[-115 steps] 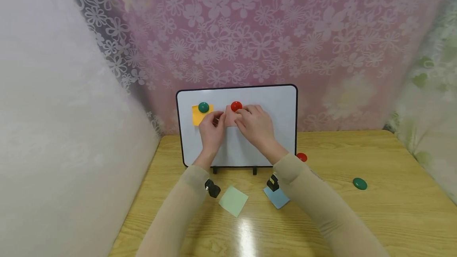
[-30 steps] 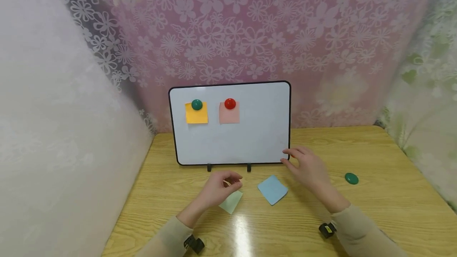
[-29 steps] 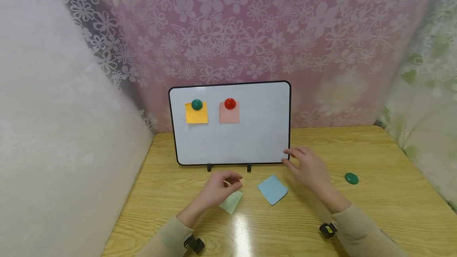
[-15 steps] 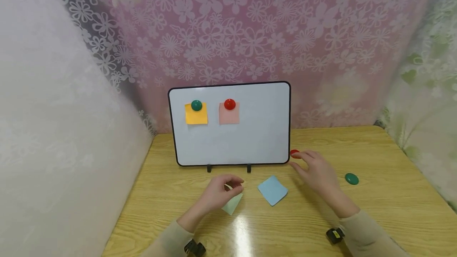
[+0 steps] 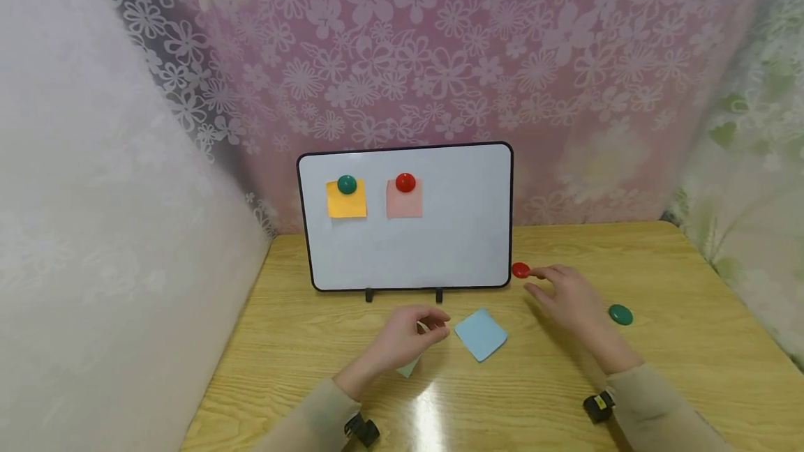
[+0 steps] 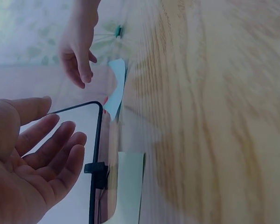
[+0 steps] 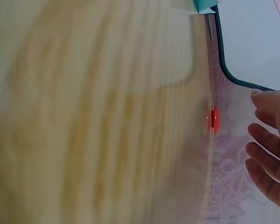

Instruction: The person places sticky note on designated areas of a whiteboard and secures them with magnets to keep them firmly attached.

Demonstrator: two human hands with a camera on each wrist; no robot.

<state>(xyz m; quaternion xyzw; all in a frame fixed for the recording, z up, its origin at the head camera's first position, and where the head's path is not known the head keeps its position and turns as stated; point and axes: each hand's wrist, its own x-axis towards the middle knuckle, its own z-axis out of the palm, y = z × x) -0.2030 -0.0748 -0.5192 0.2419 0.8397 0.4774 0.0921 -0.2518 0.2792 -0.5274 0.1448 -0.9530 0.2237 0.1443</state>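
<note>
Left hand (image 5: 400, 337) and right hand (image 5: 573, 300) hover above the table (image 5: 527, 396), fingers curved.

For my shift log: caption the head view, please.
Right hand beside the loose red magnet, left hand mostly hiding the green note, whiteboard behind.

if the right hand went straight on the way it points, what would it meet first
Probably the red magnet lying beside the whiteboard, just ahead of the right hand's fingertips, though its height is unclear; it might pass above.
</note>
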